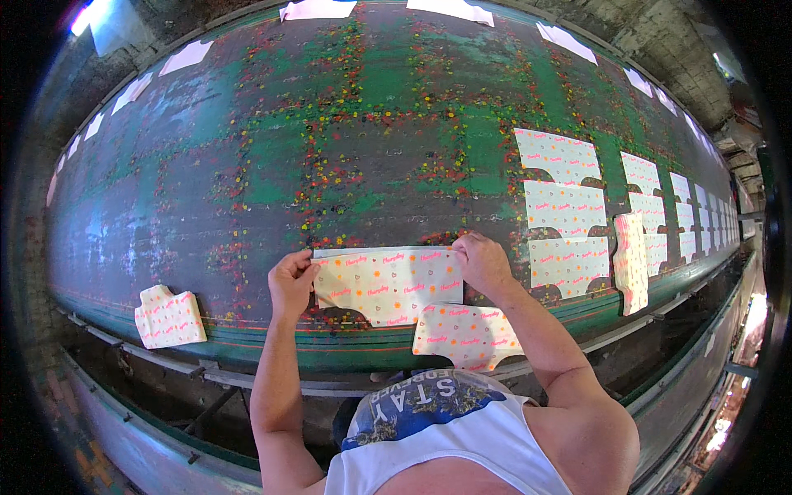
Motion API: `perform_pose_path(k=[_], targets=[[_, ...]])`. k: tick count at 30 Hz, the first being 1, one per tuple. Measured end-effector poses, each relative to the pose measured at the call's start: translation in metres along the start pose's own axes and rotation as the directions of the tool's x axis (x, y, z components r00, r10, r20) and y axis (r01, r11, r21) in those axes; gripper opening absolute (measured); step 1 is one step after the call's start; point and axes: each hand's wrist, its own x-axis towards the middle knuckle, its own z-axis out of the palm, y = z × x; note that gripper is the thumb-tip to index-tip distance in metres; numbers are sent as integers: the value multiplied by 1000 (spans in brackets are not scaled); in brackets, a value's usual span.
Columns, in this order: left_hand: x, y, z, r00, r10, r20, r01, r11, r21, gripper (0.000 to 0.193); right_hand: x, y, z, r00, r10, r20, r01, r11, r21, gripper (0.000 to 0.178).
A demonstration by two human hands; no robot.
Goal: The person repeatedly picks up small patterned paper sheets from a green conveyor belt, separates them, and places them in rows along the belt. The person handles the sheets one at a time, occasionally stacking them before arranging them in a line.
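A white cut fabric piece (392,285) with pink lettering, small hearts and orange dots lies in front of me near the table's front edge. My left hand (292,280) pinches its far left corner, and my right hand (481,260) pinches the far right corner. The far edge runs nearly straight between them, while the lower left side has a curved cut-out. Below my right forearm, another printed fabric piece or pile (464,334) overlaps the near right part and hangs over the table edge.
The long green and dark table (379,173) is covered in coloured print marks. Printed pieces (568,206) lie in rows at the right, beside a fabric pile (631,264). Another pile (169,318) sits at the near left. White pieces (318,9) line the far edge.
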Motion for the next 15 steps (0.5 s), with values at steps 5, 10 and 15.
perform_pose_path(k=[5,10,15], targets=[[5,-10,8,995,-22,-94,15,997,-70,33,7,-3,-4,999,14,52,-14,1000,-14,15],[9,-20,11,990,66,-128,-79,992,-99,34,10,-5,-15,996,33,89,-28,998,-54,18],[12,-26,15,977,131,-169,-135,991,-11,34,11,-23,-19,985,114,127,-86,975,-206,21]])
